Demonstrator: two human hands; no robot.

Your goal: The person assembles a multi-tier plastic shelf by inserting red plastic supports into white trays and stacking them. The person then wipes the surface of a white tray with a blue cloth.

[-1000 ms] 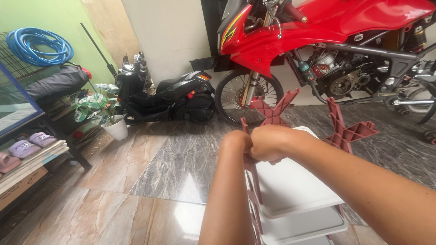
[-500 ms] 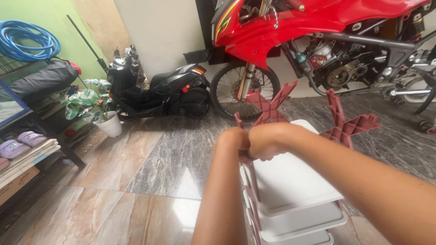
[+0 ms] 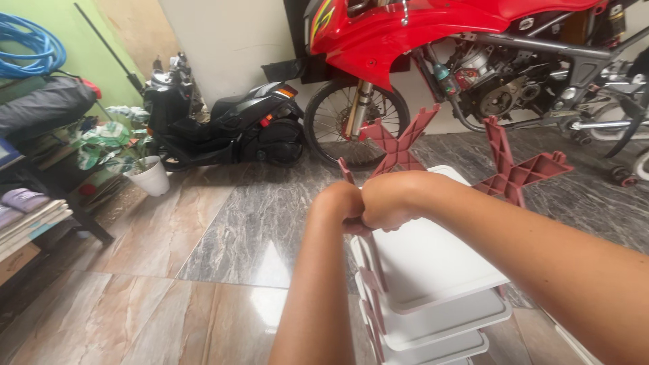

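Right up close, the left hand [image 3: 338,203] and right hand [image 3: 391,201] press together, both closed around the top of a pink cross-shaped post [image 3: 368,260] at the near-left corner of the white tiered rack [image 3: 433,270] on the marble floor [image 3: 223,230]. Two more pink cross pieces [image 3: 399,142] rise beyond; farther back stand a black scooter [image 3: 230,128] and a red motorcycle [image 3: 419,34].

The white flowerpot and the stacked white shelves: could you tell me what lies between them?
In the head view, only bare marble floor lies between the white flowerpot and the stacked white shelves.
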